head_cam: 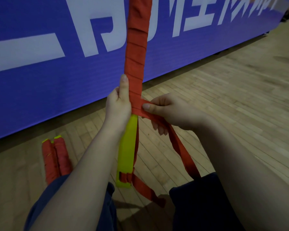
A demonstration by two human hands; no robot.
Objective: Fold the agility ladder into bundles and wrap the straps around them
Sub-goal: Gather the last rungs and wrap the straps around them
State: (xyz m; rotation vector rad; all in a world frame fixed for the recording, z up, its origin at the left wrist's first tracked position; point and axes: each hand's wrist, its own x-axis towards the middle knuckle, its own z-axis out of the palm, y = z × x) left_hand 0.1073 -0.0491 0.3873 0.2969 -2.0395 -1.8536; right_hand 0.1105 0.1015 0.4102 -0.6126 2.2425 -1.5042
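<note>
Head view: upright bundle (135, 64) gripped low in left hand (118, 105), thumb straight along its red wraps, yellow rungs (127, 147) bare below that grip. Just right of it, strap (178, 144) pinched against the bundle by right hand (170, 112), thumb on top, fingers (160, 129) curled beneath, loose tail hanging toward the lap. Left of both hands, two wrapped bundles (56, 157) on floor (223, 97), before a blue banner (40, 80).
</note>
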